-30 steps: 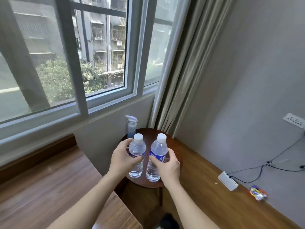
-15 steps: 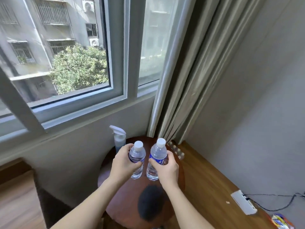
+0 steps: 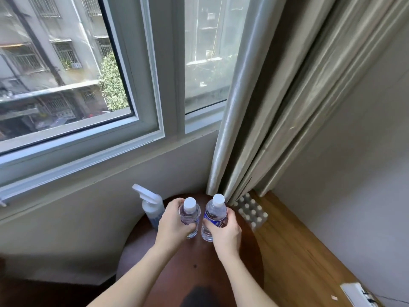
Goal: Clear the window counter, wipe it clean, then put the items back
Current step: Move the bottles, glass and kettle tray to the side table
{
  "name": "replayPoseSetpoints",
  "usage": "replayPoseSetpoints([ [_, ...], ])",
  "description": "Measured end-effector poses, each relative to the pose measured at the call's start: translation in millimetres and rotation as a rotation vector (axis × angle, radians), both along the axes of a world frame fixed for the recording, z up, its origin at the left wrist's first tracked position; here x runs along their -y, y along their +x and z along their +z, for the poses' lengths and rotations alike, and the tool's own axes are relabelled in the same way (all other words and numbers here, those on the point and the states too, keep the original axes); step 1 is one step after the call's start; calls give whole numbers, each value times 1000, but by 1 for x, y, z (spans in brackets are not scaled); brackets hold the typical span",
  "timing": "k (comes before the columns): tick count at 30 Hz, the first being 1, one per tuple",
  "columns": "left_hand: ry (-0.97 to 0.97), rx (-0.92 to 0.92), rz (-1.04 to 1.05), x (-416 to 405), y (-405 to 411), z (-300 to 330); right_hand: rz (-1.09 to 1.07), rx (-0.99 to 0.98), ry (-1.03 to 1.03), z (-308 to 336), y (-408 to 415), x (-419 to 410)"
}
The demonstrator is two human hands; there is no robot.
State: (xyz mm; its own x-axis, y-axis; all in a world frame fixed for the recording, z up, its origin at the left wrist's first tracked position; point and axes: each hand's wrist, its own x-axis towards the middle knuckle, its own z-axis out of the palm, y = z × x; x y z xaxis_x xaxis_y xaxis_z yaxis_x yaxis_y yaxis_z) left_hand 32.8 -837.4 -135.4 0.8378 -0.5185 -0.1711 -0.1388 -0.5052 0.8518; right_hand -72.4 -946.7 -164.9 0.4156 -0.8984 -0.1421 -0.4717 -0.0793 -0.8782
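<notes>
Two clear water bottles with white caps stand side by side over a round dark-wood side table [image 3: 243, 262]. My left hand [image 3: 171, 227] is wrapped around the left bottle [image 3: 190, 212]. My right hand [image 3: 224, 232] grips the right bottle [image 3: 214, 214], which has a blue label. I cannot tell whether the bottle bases touch the tabletop. A white spray bottle [image 3: 151, 206] stands at the table's back left, close to my left hand.
A grey window sill [image 3: 88, 173] runs above the table, with beige curtains [image 3: 276, 129] hanging at the right. A blister pack [image 3: 251, 212] lies by the curtain foot on the wooden floor. A white power strip [image 3: 356, 294] sits low right. A dark object [image 3: 197, 295] rests near the table's front.
The view has moved closer and tilted down over the round table. Both hands keep hold of their bottles, now near the spray bottle at the table's back.
</notes>
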Motion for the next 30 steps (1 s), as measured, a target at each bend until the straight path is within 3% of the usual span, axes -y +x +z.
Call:
replayPoseSetpoints([
  [15, 30, -39, 9, 24, 23, -53, 75, 5, 45, -44, 26, 25],
  [30, 102, -59, -19, 7, 22, -25, 158, -241, 137, -24, 20, 10],
])
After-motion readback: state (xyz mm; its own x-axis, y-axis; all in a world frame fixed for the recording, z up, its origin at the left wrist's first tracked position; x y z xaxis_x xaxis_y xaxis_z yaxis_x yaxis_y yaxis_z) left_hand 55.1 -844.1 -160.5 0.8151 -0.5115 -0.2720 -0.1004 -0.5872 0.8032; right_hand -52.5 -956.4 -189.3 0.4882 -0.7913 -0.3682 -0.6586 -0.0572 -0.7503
